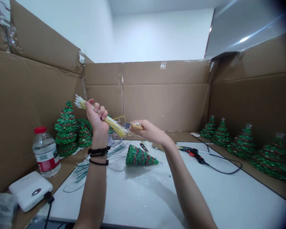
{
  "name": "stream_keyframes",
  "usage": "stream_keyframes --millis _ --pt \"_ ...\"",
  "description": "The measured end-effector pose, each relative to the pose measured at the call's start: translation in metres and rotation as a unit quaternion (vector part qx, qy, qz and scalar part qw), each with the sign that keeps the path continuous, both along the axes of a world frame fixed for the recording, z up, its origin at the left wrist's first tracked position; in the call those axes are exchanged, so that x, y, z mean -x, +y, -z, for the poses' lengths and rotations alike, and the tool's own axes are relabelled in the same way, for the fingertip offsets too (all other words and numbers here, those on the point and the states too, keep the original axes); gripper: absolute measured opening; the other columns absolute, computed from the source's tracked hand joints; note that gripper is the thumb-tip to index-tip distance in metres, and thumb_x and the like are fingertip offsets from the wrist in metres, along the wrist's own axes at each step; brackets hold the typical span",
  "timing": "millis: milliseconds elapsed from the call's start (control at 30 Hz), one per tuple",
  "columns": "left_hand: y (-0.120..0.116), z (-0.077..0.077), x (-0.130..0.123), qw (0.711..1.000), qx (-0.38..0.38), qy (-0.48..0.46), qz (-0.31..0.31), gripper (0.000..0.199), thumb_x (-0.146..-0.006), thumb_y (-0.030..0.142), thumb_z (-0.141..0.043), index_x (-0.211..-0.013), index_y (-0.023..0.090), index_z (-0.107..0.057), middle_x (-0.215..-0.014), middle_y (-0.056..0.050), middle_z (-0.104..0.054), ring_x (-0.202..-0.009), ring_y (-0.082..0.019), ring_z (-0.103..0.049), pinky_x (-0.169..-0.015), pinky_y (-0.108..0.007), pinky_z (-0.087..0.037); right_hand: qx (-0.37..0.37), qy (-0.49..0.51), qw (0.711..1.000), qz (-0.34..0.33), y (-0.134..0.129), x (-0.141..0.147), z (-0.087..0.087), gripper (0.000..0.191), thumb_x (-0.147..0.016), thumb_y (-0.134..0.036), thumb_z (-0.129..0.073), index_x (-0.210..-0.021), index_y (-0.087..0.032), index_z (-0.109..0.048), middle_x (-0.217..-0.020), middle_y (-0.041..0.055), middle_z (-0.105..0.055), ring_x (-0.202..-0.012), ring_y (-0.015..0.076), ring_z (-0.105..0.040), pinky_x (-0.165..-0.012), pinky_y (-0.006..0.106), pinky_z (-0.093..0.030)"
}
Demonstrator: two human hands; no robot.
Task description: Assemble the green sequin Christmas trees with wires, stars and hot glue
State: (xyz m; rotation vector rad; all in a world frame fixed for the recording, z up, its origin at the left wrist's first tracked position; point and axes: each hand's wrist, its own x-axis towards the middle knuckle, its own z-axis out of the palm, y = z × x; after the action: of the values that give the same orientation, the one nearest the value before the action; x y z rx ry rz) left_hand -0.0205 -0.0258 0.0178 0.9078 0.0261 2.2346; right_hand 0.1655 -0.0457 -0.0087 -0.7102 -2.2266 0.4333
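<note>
From where I stand, the head camera looks down over two raised forearms into a bay walled with brown cardboard (166, 95). The left hand (96, 119) is up off the table, its fingers (97, 107) curled together and clamped around the middle of a thick bundle of yellow and white wires (115, 126), a grip that seems to keep the strands packed while both ends fan out. The bundle slants across towards the right hand (149, 131), whose fingers (143, 124) close around a small tan piece (136, 126) near the bundle's tip. Below them, a green sequinned cone tree (139, 156) lies on its side on the white table (143, 203), just beside small scissors (144, 147) and loose green wires (82, 170). A glue gun (194, 155) sits to the right. Finished trees (243, 143) line the right edge, probably kept back from the working area, and more trees (66, 130) stand at the left near a water bottle (46, 152).
</note>
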Motion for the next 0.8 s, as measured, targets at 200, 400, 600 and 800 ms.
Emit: stream_keyframes --millis 200,400,600,800 --pt "-0.011 -0.006 0.004 0.999 0.03 0.042 -0.003 0.027 -0.099 0.032 -0.03 -0.079 0.024 -0.046 -0.051 0.008 -0.024 -0.037 -0.006 -0.014 -0.034 -0.02 -0.013 0.015 0.211 0.977 0.007 0.013 0.032 0.012 0.033 -0.086 -0.047 -0.048 -0.082 -0.017 -0.06 -0.064 -0.003 -0.046 -0.057 0.0093 -0.037 -0.054 0.023 -0.029" --pt "-0.015 -0.006 -0.009 0.994 0.037 0.105 0.003 0.026 -0.098 0.037 -0.033 -0.081 0.023 -0.047 -0.053 0.008 -0.022 -0.038 -0.007 -0.012 -0.036 -0.022 -0.01 0.183 0.213 0.955 -0.09 0.011 0.035 0.012 0.044 -0.084 -0.054 -0.048 -0.058 -0.021 -0.036 -0.051 -0.0084 -0.025 -0.045 0.007 -0.02 -0.043 0.023 -0.018" --pt "-0.006 -0.002 0.003 0.984 0.066 0.153 -0.061 0.032 -0.097 0.05 -0.025 -0.091 0.028 -0.048 -0.052 0.006 -0.027 -0.039 -0.008 -0.019 -0.038 -0.023 -0.015 0.232 0.126 0.957 -0.119 0.01 0.04 0.02 0.038 -0.083 -0.046 -0.052 -0.061 -0.021 -0.033 -0.053 -0.008 -0.024 -0.045 0.0067 -0.017 -0.043 0.024 -0.013" --pt "0.003 0.001 0.022 0.93 0.105 0.322 -0.146 0.049 -0.094 0.058 -0.012 -0.095 0.028 -0.051 -0.052 0.005 -0.031 -0.044 -0.009 -0.031 -0.042 -0.024 -0.017 0.08 0.042 0.996 -0.006 0.019 0.046 0.027 0.031 -0.085 -0.038 -0.047 -0.062 -0.019 -0.045 -0.056 -0.0028 -0.042 -0.052 0.0098 -0.036 -0.052 0.024 -0.026"
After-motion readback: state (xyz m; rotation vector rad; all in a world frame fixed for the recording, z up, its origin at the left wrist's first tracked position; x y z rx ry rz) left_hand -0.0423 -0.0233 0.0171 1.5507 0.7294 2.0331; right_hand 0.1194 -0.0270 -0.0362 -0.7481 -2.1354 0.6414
